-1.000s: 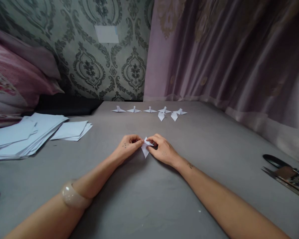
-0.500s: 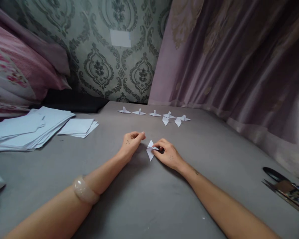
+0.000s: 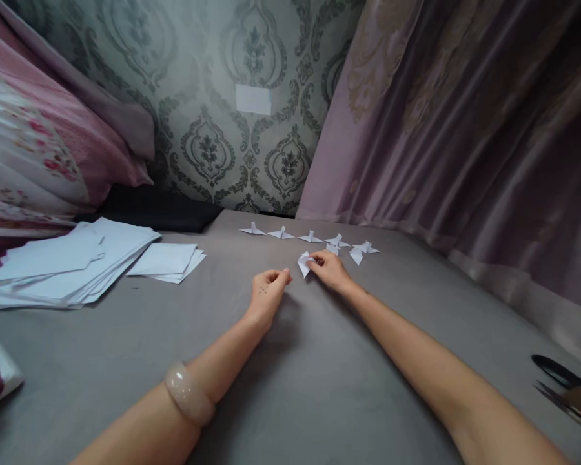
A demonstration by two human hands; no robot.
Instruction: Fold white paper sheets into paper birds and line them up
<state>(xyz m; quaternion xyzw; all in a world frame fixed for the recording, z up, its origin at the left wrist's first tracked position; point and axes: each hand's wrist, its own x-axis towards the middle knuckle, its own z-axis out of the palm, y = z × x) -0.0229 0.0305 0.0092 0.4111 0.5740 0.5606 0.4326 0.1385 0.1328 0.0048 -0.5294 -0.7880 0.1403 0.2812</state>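
My right hand (image 3: 333,271) pinches a small white origami piece (image 3: 303,264) with pointed ends, just above or at the table; its fingertips cover the right side of it. A short way to the left, my left hand (image 3: 268,294) is closed, thumb against the curled fingers, and nothing shows in it. Behind both hands stands a row of white origami figures (image 3: 310,237) with spread wings and a raised middle. In front of the row's right end lie two pointed origami pieces, one (image 3: 357,257) in full view and the other (image 3: 332,249) partly behind my right hand.
At the left, a pile of large white paper sheets (image 3: 121,258) lies beside a smaller stack of paper squares (image 3: 167,259). A black folded item (image 3: 159,208) sits behind them. Scissors (image 3: 556,374) and other tools lie at the right edge. Curtains (image 3: 416,129) border the grey table.
My right hand has moved away from me toward the row, taking the origami piece along. My left hand stays closed, now farther from the piece. The view has tilted slightly up.
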